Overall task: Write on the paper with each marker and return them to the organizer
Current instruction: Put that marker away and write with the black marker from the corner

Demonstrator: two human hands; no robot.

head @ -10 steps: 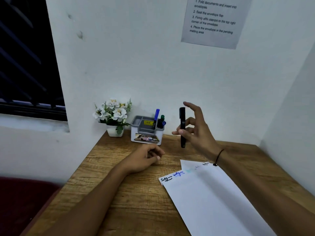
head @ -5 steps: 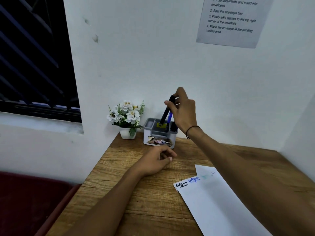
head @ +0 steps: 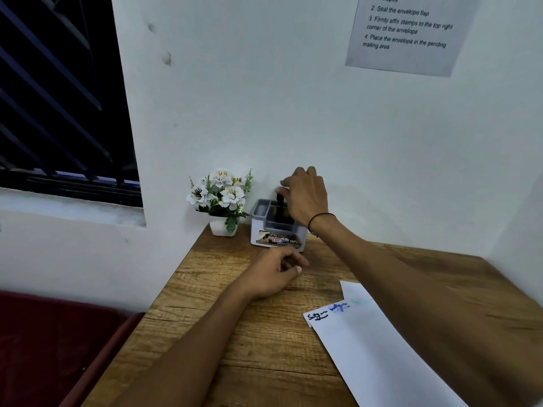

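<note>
Already the right hand [head: 305, 198] is at the organizer [head: 276, 226], which stands at the back of the wooden surface [head: 235, 333] against the wall, just beside a small pot of white flowers [head: 221, 198]. Its fingers are pinched on the top of a black marker [head: 280, 201], which stands upright with its lower end down inside one of the grey compartments; which compartment exactly is hard to tell, since the hand covers the right side of the organizer. The grip has not let go, so this marker is, by my reading, in the act of being put back rather than fully returned.

The left hand [head: 276, 273] rests on the surface in front of the organizer, loosely curled with fingers together and holding nothing that can be seen.

On the paper [head: 382, 362], lying at the right of the surface and partly under the right forearm, there is a scrawl in black, one in blue next to it, and a very faint pale greenish mark further right. That suggests several markers have had their turn. Whether any other markers remain unused is not clear, because the hand hides them. What seems left is to release this one and check for more.
</note>
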